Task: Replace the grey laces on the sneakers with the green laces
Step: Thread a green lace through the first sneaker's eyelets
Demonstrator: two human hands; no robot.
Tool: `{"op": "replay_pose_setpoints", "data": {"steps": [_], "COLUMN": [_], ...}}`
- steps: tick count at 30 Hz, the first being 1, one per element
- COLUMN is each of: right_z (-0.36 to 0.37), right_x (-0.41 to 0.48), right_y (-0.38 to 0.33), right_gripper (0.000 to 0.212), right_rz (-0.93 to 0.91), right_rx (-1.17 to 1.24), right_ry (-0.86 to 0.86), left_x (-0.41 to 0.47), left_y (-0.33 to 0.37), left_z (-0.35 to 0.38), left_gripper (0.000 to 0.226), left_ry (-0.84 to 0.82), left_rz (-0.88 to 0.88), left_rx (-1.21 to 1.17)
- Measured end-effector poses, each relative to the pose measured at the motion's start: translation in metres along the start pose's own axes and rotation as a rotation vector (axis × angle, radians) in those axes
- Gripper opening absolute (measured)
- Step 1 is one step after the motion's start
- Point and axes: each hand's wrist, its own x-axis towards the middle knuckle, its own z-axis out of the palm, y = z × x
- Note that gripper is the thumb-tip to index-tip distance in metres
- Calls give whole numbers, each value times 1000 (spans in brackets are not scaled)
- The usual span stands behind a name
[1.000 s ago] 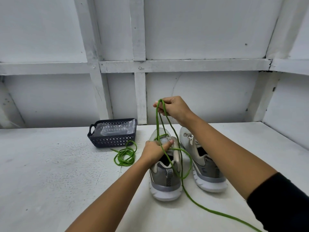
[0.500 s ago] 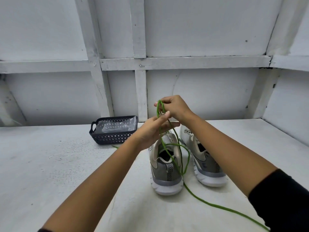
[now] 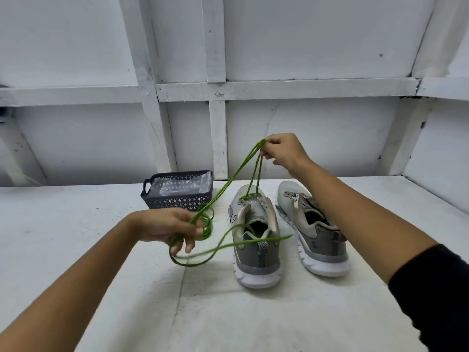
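Observation:
Two grey sneakers with white soles stand side by side on the white table, heels toward me: the left sneaker [image 3: 255, 240] and the right sneaker [image 3: 312, 229]. A green lace [image 3: 229, 184] is threaded through the left sneaker's front eyelets. My right hand [image 3: 281, 151] pinches the lace's strands high above the toe. My left hand [image 3: 167, 227], left of the shoe and lower, grips the same lace, which loops below my fingers and trails across the shoe's opening. A second green lace [image 3: 209, 219] lies coiled on the table behind my left hand.
A dark perforated basket [image 3: 177, 199] lined with clear plastic stands at the back, left of the sneakers. White wooden wall panels and beams close the table at the back and right.
My left hand has drawn the lace down and to the left, away from my right hand. My right hand has shifted right and stays raised. The lace's loose end has swung off the table's near right.

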Motion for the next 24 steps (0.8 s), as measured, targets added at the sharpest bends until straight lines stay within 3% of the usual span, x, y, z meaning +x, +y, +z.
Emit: {"op": "replay_pose_setpoints", "data": {"steps": [5,8,10,13,16,20,24], "right_z": [5,6,6,7,8,15,17], "right_x": [-3,-3,-4,-5,-7,-11,-17], "right_y": [-4,-5,-5,-3,-3,-7,-13], "right_gripper": [16,17,17,18,21,18,17], "right_rz": [-7,-13,-16,-33,-71,-141,-174], "right_rx": [12,6,2,-22,-74,-145,-202], "right_ry": [-24,-37,-51,-79,-88,-109,-93], "left_x": [3,6,8,11,11,28,50], "left_y": [-2,9,15,26,49,87,108], "left_z": [6,11,13,7,0,-3,5], "left_gripper": [6,15,25,48,72,46,26], "left_ry": [-103,-172,-170,-94,98,463,598], "left_rz": [-463,-640,-668,-516,-223,189,243], "left_rx": [451,632,718,765,644,220,102]}}
